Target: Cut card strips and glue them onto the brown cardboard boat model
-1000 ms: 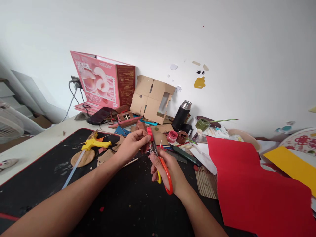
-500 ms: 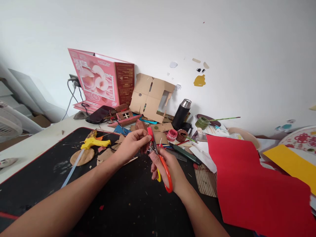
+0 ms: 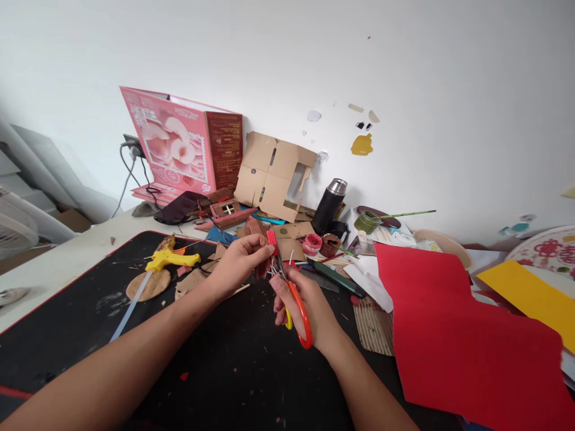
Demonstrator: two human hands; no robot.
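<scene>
Between thumb and fingers, my left hand (image 3: 245,260) pinches a small red piece with ridges or slits (image 3: 272,238); its material is hard to tell. My right hand (image 3: 309,302) is closed around the scissors (image 3: 306,320), which have one orange-red and one yellow handle loop. The blades point up and away, right against the red piece. Thin white bits show between the two hands, partly hidden by fingers. Both hands are held above the black mat (image 3: 215,371), where a tiny red scrap (image 3: 184,376) lies.
A yellow glue gun (image 3: 173,259) rests on a round wooden disc (image 3: 150,286) at left. Behind the hands are paint jars (image 3: 312,244), a black thermos (image 3: 329,206) and a cardboard piece (image 3: 258,170). Red sheet (image 3: 467,335) covers the right side, beside corrugated card (image 3: 372,326). A green-handled tool (image 3: 339,278) lies nearby.
The whole view has shifted very slightly. My hands, the scissors and the red piece keep almost the same position relative to each other.
</scene>
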